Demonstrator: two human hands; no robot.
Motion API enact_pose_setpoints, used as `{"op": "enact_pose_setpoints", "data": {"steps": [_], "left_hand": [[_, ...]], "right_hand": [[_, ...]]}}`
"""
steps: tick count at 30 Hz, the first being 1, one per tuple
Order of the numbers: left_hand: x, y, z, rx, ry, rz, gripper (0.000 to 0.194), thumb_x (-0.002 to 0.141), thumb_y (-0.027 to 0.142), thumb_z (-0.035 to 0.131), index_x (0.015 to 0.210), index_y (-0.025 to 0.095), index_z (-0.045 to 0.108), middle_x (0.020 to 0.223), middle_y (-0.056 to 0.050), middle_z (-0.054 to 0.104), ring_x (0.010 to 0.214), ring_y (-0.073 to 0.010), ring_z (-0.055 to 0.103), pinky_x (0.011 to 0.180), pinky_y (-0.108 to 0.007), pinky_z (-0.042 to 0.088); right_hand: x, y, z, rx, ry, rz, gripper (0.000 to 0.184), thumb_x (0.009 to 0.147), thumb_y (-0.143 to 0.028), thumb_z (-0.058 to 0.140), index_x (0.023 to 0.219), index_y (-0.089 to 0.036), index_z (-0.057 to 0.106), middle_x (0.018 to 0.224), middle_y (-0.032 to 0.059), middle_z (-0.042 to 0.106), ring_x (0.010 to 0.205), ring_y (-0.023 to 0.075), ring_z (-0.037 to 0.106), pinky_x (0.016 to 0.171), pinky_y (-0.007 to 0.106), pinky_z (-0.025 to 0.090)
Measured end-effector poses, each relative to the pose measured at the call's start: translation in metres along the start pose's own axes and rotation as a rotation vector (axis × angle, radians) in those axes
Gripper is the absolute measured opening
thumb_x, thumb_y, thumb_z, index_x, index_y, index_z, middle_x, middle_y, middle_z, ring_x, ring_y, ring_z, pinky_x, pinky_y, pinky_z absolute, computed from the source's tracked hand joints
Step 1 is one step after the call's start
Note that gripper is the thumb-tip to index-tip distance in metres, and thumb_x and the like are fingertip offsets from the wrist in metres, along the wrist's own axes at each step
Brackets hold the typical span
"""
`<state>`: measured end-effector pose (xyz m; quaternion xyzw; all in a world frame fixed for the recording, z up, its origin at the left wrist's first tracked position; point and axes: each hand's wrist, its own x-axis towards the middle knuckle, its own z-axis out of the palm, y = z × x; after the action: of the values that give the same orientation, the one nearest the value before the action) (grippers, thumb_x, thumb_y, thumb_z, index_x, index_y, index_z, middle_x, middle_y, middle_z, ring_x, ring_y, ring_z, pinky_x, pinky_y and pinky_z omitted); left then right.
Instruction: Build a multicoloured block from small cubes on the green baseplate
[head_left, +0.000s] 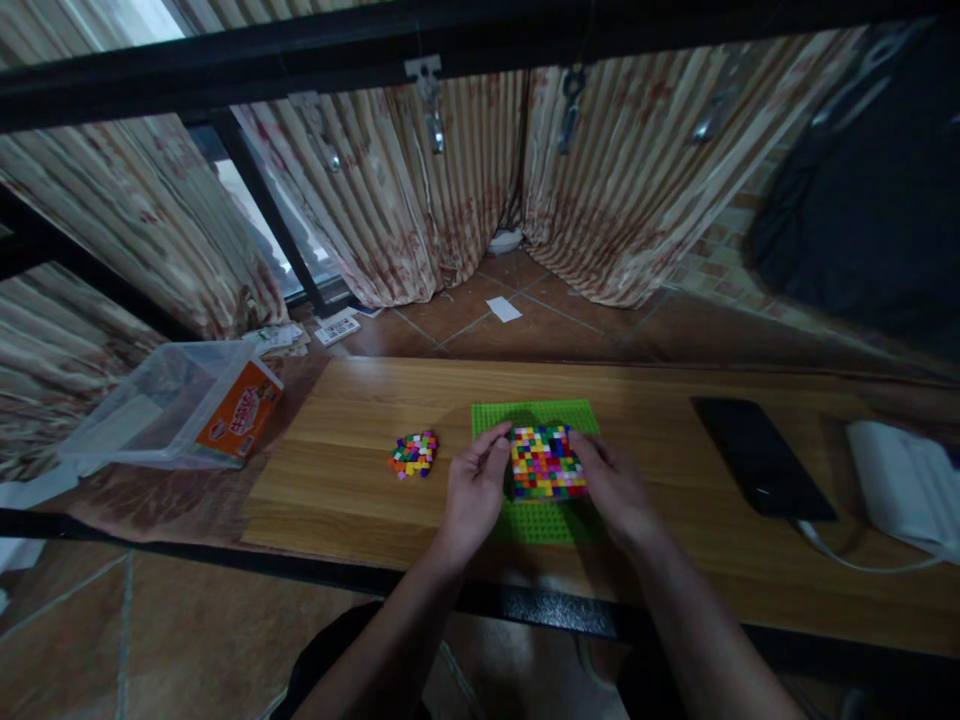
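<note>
A green studded baseplate [534, 418] lies flat on the wooden table [337, 470]. A square patch of small multicoloured bricks [546, 461] covers its middle. My left hand [472, 490] rests at the patch's left edge, thumb and fingers pinched together there. My right hand [611, 485] lies at the patch's right edge, fingers curled against it. What either hand pinches is too small to see. A loose heap of small coloured bricks [414, 453] sits on the table to the left of the baseplate, apart from both hands.
A black phone [761, 455] lies at the right with a white cable and a white device [904, 485] beyond it. A clear plastic box [176, 405] with an orange label lies tipped off the table's left end. Curtains and a black metal frame stand behind.
</note>
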<state>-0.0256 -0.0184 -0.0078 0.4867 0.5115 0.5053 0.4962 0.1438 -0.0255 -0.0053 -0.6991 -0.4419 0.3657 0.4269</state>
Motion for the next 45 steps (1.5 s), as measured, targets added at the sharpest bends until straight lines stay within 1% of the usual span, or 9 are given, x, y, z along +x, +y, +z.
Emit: {"op": "enact_pose_setpoints", "data": {"steps": [5,8,13,17,22,31,37,41,45], "left_hand": [[0.0,0.004,0.004,-0.091,-0.008,-0.074,0.034,0.094,0.038,0.056,0.118,0.019,0.071,0.113,-0.005,0.076,0.105,-0.0199,0.069,0.092,-0.033,0.056],[-0.003,0.005,0.01,-0.093,0.006,-0.099,0.036,0.097,0.038,0.051,0.122,0.02,0.069,0.125,-0.007,0.072,0.116,-0.0211,0.066,0.101,-0.036,0.052],[-0.004,0.002,0.018,-0.019,-0.012,-0.055,0.039,0.097,0.037,0.051,0.132,0.022,0.063,0.143,-0.007,0.061,0.135,-0.0217,0.054,0.113,-0.038,0.043],[-0.005,-0.001,0.023,0.009,-0.055,-0.045,0.044,0.094,0.032,0.055,0.137,0.023,0.057,0.142,-0.008,0.06,0.131,-0.0209,0.056,0.112,-0.037,0.044],[-0.005,-0.005,0.025,0.097,-0.04,-0.011,0.04,0.093,0.032,0.055,0.131,0.02,0.061,0.135,-0.011,0.063,0.135,-0.0231,0.051,0.117,-0.041,0.037],[0.0,-0.011,0.027,0.1,0.006,0.009,0.043,0.091,0.032,0.058,0.132,0.019,0.06,0.133,-0.012,0.064,0.125,-0.0235,0.059,0.113,-0.042,0.041],[0.002,0.001,0.024,-0.149,0.042,-0.09,0.035,0.09,0.039,0.061,0.119,0.022,0.068,0.13,-0.008,0.068,0.129,-0.0242,0.057,0.11,-0.039,0.044],[0.004,0.008,0.028,-0.321,0.073,-0.197,0.033,0.088,0.037,0.061,0.115,0.02,0.069,0.12,-0.007,0.071,0.109,-0.0223,0.066,0.096,-0.033,0.051],[0.008,0.006,0.035,-0.203,0.128,-0.128,0.021,0.085,0.022,0.061,0.103,0.02,0.07,0.096,-0.003,0.071,0.089,-0.0171,0.065,0.083,-0.028,0.051]], "right_hand": [[-0.013,-0.001,0.004,-0.132,0.06,-0.073,0.061,0.088,-0.066,0.044,0.111,-0.017,0.072,0.112,0.015,0.074,0.105,0.0315,0.068,0.096,0.047,0.05],[-0.012,-0.001,0.006,-0.068,0.08,-0.102,0.063,0.089,-0.066,0.042,0.116,-0.017,0.07,0.123,0.0159,0.07,0.115,0.032,0.064,0.104,0.051,0.045],[-0.009,0.002,0.023,0.159,0.029,-0.042,0.063,0.087,-0.061,0.048,0.137,-0.023,0.057,0.14,0.0108,0.062,0.126,0.0297,0.059,0.106,0.05,0.046],[-0.01,0.005,0.033,0.146,0.009,-0.11,0.064,0.089,-0.059,0.047,0.145,-0.027,0.05,0.146,0.0089,0.057,0.13,0.0282,0.056,0.11,0.05,0.043],[-0.012,0.006,0.036,0.093,0.031,-0.188,0.061,0.092,-0.054,0.044,0.145,-0.023,0.048,0.146,0.0122,0.056,0.134,0.0287,0.052,0.113,0.052,0.039],[-0.006,0.006,0.039,0.071,0.025,-0.218,0.062,0.094,-0.055,0.041,0.144,-0.02,0.047,0.145,0.0145,0.057,0.133,0.0277,0.054,0.113,0.049,0.039],[-0.003,0.003,0.034,0.199,-0.016,-0.093,0.065,0.089,-0.063,0.046,0.141,-0.025,0.053,0.146,0.0097,0.056,0.132,0.0283,0.054,0.109,0.048,0.043],[0.0,0.005,0.035,0.327,-0.013,0.009,0.065,0.081,-0.062,0.058,0.136,-0.027,0.057,0.142,0.0066,0.06,0.126,0.0289,0.058,0.105,0.047,0.046],[0.004,0.009,0.035,0.254,0.003,-0.055,0.066,0.075,-0.053,0.065,0.134,-0.026,0.058,0.138,0.0083,0.062,0.124,0.0288,0.058,0.109,0.048,0.041]]}}
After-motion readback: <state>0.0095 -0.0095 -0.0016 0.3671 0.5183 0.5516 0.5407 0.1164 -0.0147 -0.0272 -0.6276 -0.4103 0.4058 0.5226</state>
